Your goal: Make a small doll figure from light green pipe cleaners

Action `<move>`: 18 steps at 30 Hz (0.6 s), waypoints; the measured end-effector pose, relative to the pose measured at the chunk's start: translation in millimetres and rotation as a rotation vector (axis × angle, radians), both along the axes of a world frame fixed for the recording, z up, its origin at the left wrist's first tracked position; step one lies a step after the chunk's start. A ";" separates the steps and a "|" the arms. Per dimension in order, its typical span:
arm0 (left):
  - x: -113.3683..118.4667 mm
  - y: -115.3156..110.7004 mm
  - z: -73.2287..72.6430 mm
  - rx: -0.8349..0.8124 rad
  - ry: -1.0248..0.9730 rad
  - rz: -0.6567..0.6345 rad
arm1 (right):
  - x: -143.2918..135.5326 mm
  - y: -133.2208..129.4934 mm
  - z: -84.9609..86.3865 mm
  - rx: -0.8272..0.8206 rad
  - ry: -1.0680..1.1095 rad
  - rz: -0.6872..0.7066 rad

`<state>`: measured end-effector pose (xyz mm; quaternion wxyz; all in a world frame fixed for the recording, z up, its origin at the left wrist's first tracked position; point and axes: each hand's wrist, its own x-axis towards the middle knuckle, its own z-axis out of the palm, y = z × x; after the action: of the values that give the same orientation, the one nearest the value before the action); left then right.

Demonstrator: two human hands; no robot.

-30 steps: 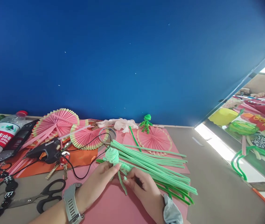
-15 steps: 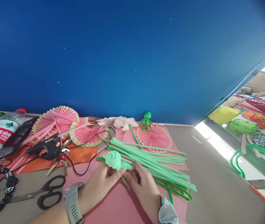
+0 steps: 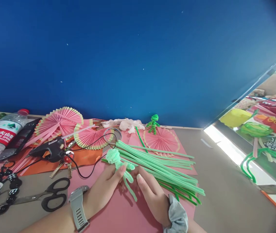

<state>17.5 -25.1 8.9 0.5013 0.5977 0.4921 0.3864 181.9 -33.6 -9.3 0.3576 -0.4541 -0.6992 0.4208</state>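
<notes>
A small light green pipe-cleaner figure [image 3: 113,156] with a coiled round head leans up and left, pinched at its body by my left hand [image 3: 109,184]. Two loose stems hang below its body. Close to its right side, my right hand [image 3: 151,194] has thumb and fingers together near the figure's coiled arm; whether they grip it is hard to make out. Behind my hands, a bundle of light green pipe cleaners [image 3: 157,165] lies over pink paper [image 3: 128,216]. A finished-looking green figure [image 3: 154,124] stands at the back on a pink pleated fan [image 3: 161,142].
Black scissors [image 3: 55,194], a beaded bracelet [image 3: 14,184], keys [image 3: 69,168] and a black glue gun [image 3: 50,150] lie to the left. A water bottle [image 3: 4,132] and pink fans [image 3: 60,121] are farther back. A blue panel [image 3: 133,58] rises behind.
The light green figure has tilted and moved slightly up and left. Its hanging stems now show more below my left hand. My right hand has turned, its fingers shifting at the figure's right side.
</notes>
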 end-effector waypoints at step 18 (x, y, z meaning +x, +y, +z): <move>-6.2 -3.1 -10.6 -0.122 0.015 -0.043 | -0.4 5.1 8.3 0.086 -0.331 0.205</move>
<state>11.3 -28.2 -1.7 0.5414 0.5792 0.5055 0.3404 181.5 -28.5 -0.9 0.2120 -0.4277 -0.8085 0.3442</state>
